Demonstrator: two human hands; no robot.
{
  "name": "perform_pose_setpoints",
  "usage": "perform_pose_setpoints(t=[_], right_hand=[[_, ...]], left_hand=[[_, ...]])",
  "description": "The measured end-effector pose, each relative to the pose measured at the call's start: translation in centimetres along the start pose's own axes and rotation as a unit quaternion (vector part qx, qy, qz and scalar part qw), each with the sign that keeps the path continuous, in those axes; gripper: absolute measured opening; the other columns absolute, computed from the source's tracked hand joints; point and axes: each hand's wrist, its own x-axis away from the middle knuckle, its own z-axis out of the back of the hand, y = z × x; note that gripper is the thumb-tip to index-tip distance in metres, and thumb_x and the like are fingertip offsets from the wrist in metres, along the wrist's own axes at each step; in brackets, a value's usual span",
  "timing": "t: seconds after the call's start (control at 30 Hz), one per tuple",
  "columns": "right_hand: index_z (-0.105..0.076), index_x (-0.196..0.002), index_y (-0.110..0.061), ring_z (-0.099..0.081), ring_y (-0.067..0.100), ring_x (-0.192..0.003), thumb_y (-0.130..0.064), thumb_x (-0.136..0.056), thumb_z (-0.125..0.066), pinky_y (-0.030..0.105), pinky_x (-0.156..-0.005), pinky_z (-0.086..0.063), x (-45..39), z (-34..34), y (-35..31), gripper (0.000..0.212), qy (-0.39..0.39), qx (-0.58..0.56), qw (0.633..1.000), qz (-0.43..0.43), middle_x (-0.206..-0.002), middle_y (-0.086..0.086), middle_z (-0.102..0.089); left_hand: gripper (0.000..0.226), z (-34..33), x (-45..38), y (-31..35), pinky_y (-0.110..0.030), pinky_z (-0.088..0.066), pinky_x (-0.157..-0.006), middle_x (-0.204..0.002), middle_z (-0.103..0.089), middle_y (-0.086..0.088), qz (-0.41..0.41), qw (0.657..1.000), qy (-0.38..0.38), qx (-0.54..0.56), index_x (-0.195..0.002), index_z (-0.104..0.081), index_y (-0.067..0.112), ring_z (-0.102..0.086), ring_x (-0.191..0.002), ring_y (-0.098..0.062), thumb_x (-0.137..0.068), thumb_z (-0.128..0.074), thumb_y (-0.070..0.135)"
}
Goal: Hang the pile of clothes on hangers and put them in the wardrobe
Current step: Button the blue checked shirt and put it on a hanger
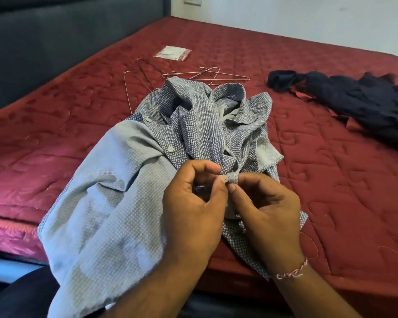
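A blue-and-white checked shirt (129, 171) lies crumpled on the red mattress (331, 180), its lower part hanging over the near edge. My left hand (193, 207) pinches a white button on the shirt's front placket. My right hand (264, 210) pinches the fabric edge right beside that button, thumbs almost touching. Several thin metal wire hangers (193, 75) lie loose on the mattress just beyond the shirt. A dark navy garment (359, 99) lies spread at the right.
A small clear plastic packet (172, 53) lies farther back on the mattress. A dark grey headboard (55, 42) runs along the left, a white wall with a socket behind. The mattress's near edge (9, 232) drops off at lower left.
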Motion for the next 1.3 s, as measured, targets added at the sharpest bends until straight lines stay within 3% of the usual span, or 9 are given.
perform_pose_setpoints(t=[0.1,0.2,0.4,0.57,0.7,0.8,0.9,1.13,1.3], right_hand=[[-0.078,-0.085,-0.025,-0.067,0.005,-0.065,-0.002,-0.087,-0.066,0.021,-0.062,-0.054,-0.1,0.3,0.2,0.027,0.012,0.019,1.000,0.000,-0.078,-0.010,-0.074],[-0.077,-0.083,-0.024,-0.066,0.010,-0.055,0.009,-0.091,-0.061,0.024,-0.054,-0.056,-0.1,0.3,0.2,0.038,0.018,0.009,1.000,-0.014,-0.072,-0.007,-0.073],[-0.074,-0.095,-0.014,-0.070,0.014,-0.064,0.005,-0.089,-0.073,0.025,-0.060,-0.057,0.1,0.2,0.2,0.020,-0.006,0.001,1.000,0.002,-0.079,0.005,-0.075],[-0.078,-0.102,-0.014,-0.072,0.013,-0.075,-0.002,-0.088,-0.077,0.026,-0.070,-0.057,0.0,0.3,0.3,0.019,-0.023,0.010,1.000,0.003,-0.086,0.001,-0.077],[-0.078,-0.103,-0.014,-0.074,0.018,-0.080,-0.007,-0.086,-0.078,0.032,-0.074,-0.059,-0.1,0.3,0.2,0.018,-0.029,0.002,1.000,0.003,-0.091,0.003,-0.079],[-0.079,-0.103,-0.013,-0.075,0.025,-0.083,-0.008,-0.086,-0.079,0.040,-0.077,-0.061,-0.1,0.3,0.3,0.018,-0.029,0.003,1.000,0.008,-0.093,0.005,-0.079],[-0.079,-0.104,-0.014,-0.074,0.025,-0.082,-0.007,-0.086,-0.079,0.040,-0.076,-0.060,-0.2,0.4,0.3,0.019,-0.032,0.018,0.999,0.017,-0.093,0.005,-0.078],[-0.080,-0.105,-0.016,-0.069,0.014,-0.086,-0.012,-0.085,-0.081,0.019,-0.069,-0.054,-0.3,0.4,0.5,0.021,-0.025,0.104,0.992,0.063,-0.094,0.005,-0.071],[-0.080,-0.104,-0.024,-0.069,0.016,-0.085,-0.015,-0.085,-0.084,0.033,-0.066,-0.057,-0.2,0.4,0.9,0.021,-0.025,0.149,0.986,0.073,-0.091,-0.002,-0.070]], left_hand=[[0.031,0.2,-0.3,-0.2,-0.024,-0.056,-0.060,-0.081,-0.069,0.006,0.005,1.000,-0.025,0.001,-0.094,-0.068,0.032,-0.069,-0.070,-0.008,-0.089,-0.076,0.002],[0.034,0.4,-0.8,-0.1,-0.022,-0.054,-0.058,-0.079,-0.067,0.005,0.018,0.998,-0.061,0.009,-0.096,-0.068,0.033,-0.067,-0.069,-0.007,-0.088,-0.074,0.000],[0.030,0.7,-1.3,-0.2,-0.027,-0.058,-0.058,-0.075,-0.066,-0.001,0.042,0.991,-0.121,0.043,-0.099,-0.068,0.024,-0.070,-0.070,-0.015,-0.089,-0.073,-0.004],[0.028,1.3,-2.5,-0.8,-0.029,-0.056,-0.064,-0.076,-0.065,-0.004,0.066,0.981,-0.157,0.095,-0.105,-0.068,0.013,-0.063,-0.071,-0.013,-0.089,-0.070,-0.011],[0.030,1.5,-2.8,-1.1,-0.035,-0.055,-0.073,-0.087,-0.065,-0.016,0.115,0.962,-0.184,0.165,-0.099,-0.068,0.013,-0.061,-0.083,-0.027,-0.091,-0.065,-0.015],[0.036,1.6,-2.9,-1.0,-0.035,-0.054,-0.074,-0.085,-0.065,-0.012,0.136,0.951,-0.199,0.194,-0.091,-0.068,0.017,-0.060,-0.083,-0.026,-0.091,-0.061,-0.018],[0.035,1.7,-3.0,-0.9,-0.032,-0.054,-0.072,-0.081,-0.064,-0.009,0.146,0.947,-0.208,0.197,-0.089,-0.066,0.015,-0.060,-0.078,-0.021,-0.091,-0.061,-0.019],[0.028,1.7,-2.8,-0.5,-0.034,-0.055,-0.067,-0.081,-0.066,-0.019,0.168,0.952,-0.174,0.189,-0.095,-0.068,0.014,-0.060,-0.074,-0.026,-0.092,-0.064,-0.014],[0.018,1.4,-2.1,-0.1,-0.026,-0.056,-0.058,-0.070,-0.065,-0.005,0.145,0.963,-0.164,0.158,-0.106,-0.066,0.009,-0.068,-0.063,-0.011,-0.093,-0.068,-0.004]])
